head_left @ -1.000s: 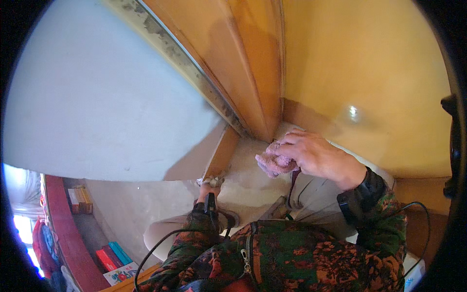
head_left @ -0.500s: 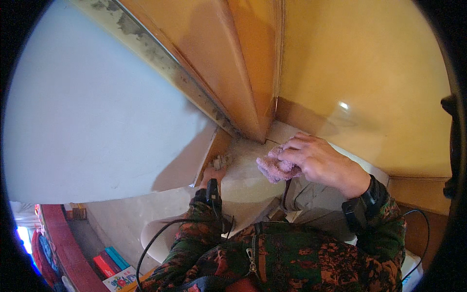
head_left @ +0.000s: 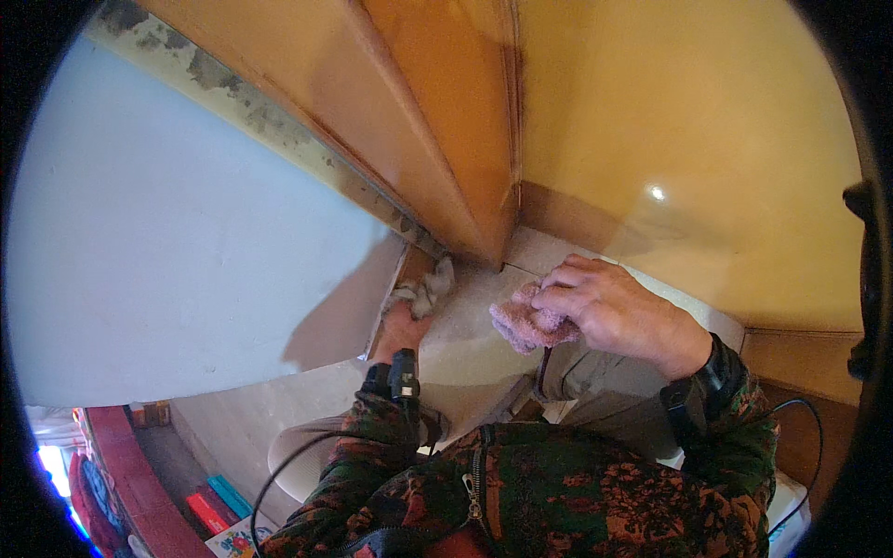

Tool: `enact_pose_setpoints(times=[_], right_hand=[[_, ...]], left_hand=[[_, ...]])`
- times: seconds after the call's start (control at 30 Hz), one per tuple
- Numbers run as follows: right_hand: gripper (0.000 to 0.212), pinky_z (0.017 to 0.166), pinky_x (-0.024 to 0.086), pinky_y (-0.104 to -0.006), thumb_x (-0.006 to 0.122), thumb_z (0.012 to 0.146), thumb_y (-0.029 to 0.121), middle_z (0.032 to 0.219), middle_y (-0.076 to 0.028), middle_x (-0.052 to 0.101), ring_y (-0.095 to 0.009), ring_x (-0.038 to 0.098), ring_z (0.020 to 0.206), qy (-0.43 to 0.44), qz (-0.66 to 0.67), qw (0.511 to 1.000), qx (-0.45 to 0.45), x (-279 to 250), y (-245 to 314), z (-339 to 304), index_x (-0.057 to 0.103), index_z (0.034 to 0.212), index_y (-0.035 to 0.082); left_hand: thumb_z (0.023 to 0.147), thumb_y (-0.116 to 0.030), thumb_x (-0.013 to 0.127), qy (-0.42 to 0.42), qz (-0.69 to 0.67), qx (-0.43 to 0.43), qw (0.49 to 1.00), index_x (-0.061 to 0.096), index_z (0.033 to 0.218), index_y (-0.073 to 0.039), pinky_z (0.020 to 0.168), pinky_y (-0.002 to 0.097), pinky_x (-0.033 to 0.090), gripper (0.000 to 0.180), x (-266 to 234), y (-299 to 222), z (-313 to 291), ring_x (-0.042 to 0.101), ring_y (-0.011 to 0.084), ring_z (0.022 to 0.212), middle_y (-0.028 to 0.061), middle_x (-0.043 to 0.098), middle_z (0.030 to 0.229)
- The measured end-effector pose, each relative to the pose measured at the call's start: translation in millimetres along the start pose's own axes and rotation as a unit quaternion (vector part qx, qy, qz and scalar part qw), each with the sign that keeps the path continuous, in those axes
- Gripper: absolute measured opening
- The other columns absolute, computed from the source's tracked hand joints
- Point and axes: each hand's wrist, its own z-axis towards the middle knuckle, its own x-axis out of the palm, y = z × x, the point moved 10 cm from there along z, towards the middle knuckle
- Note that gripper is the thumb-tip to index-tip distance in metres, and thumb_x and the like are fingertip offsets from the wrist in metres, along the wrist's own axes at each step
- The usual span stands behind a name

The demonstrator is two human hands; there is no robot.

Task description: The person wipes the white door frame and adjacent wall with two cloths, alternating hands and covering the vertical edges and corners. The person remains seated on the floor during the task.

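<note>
A crumpled pink cloth (head_left: 532, 321) is bunched in my right hand (head_left: 614, 312), held above the floor in front of my knees with the fingers closed round it. My left hand (head_left: 402, 330) reaches forward with a greyish-white cloth (head_left: 430, 286) at its fingers. That cloth lies against the narrow brown end (head_left: 409, 270) of the pale panel, low by the floor. Part of my left hand's fingers is hidden under the cloth.
A large pale blue-white panel (head_left: 186, 242) fills the left, with a stained edge strip (head_left: 270, 116). Orange-brown wooden panels (head_left: 437, 121) and a glossy yellow one (head_left: 688, 121) meet at a corner ahead. Red and teal books (head_left: 212, 507) lie lower left beside a dark red ledge (head_left: 139, 484).
My left hand has moved forward along the panel's brown end, and more of the greyish-white cloth shows. My right hand stays almost in place with the pink cloth. The view has shifted slightly.
</note>
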Motion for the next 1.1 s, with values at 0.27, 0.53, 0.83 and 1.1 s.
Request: enact_pose_setpoints(times=[0.27, 0.53, 0.83, 1.1], right_hand=[[0.035, 0.084, 0.051, -0.0423, 0.06, 0.078, 0.015, 0.097, -0.013, 0.068, -0.031, 0.063, 0.089, 0.036, -0.003, 0.999, 0.006, 10.9, -3.9, -1.8, 0.066, 0.111, 0.005], [0.026, 0.075, 0.052, -0.0421, 0.061, 0.083, 0.018, 0.082, -0.011, 0.068, -0.032, 0.064, 0.082, 0.0, -0.008, 1.0, 0.01, 11.7, -1.4, -4.3, 0.067, 0.105, 0.005], [0.02, 0.071, 0.052, -0.0438, 0.063, 0.085, 0.025, 0.075, -0.01, 0.065, -0.033, 0.063, 0.079, -0.057, 0.012, 0.998, -0.011, 12.5, -6.0, -11.1, 0.069, 0.097, 0.011], [0.019, 0.073, 0.052, -0.046, 0.058, 0.088, 0.029, 0.083, -0.013, 0.067, -0.036, 0.063, 0.084, -0.043, 0.025, 0.999, 0.004, 21.4, -11.9, -13.6, 0.07, 0.087, 0.013]], left_hand=[[0.091, -0.037, 0.061, 0.066, 0.059, -0.005, 0.996, 0.059, 0.131, -0.009, 0.106, 0.039, 0.043, 0.049, 122.6, 111.8, 4.7, 0.055, 0.0313, 0.123, 0.0126, 0.06, 0.133], [0.095, -0.032, 0.058, -0.059, -0.05, -0.027, 0.997, 0.053, 0.136, -0.006, 0.11, 0.0366, 0.041, 0.049, 49.6, 32.2, 58.9, 0.052, 0.0295, 0.129, 0.013, 0.056, 0.14], [0.087, -0.03, 0.068, -0.093, -0.165, 0.027, 0.981, 0.06, 0.13, -0.006, 0.106, 0.0399, 0.043, 0.05, -7.1, -10.8, 31.0, 0.054, 0.0325, 0.127, 0.0165, 0.06, 0.133], [0.092, -0.019, 0.064, -0.101, -0.069, 0.079, 0.989, 0.056, 0.131, -0.001, 0.097, 0.0355, 0.051, 0.043, -99.9, -80.0, -53.1, 0.061, 0.0217, 0.116, 0.0105, 0.064, 0.128]])
